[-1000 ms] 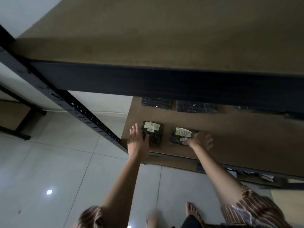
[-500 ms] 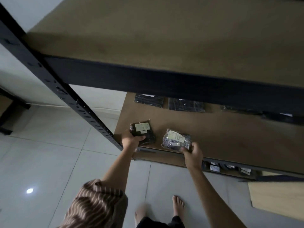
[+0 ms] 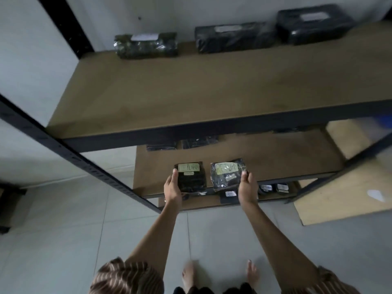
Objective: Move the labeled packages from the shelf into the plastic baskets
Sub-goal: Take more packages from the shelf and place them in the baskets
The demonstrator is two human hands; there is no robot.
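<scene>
left hand (image 3: 172, 188) curled around the left edge of a dark package (image 3: 191, 177), thumb up along its side, fingers hidden beneath. right hand (image 3: 247, 187) gripping the right edge of a second dark package (image 3: 228, 174) the same way, thumb near its top corner. both packages held face up, side by side and just apart, over the front edge of the middle shelf (image 3: 275, 158). pale yellow label (image 3: 188, 167) on the left package, its writing too blurred to read; yellow label (image 3: 226, 168) on the right package reading "return", with a smaller white tag below. plastic wrap on the right package creased and glossy.

farther back on the middle shelf, two flat dark packages (image 3: 182, 144) lying side by side under the lip of the upper shelf (image 3: 191, 96). along the back of the upper shelf, three larger dark wrapped bundles (image 3: 235, 37) in a row against the wall, each with a pale label on top, unreadable. below the middle shelf, small labelled items (image 3: 273, 188) on the lowest level, partly hidden. black perforated upright (image 3: 89, 166) of the rack slanting across the left. pale tiled floor (image 3: 63, 240) underneath, bare feet near the bottom edge, striped sleeves at both lower corners. no baskets in view.
</scene>
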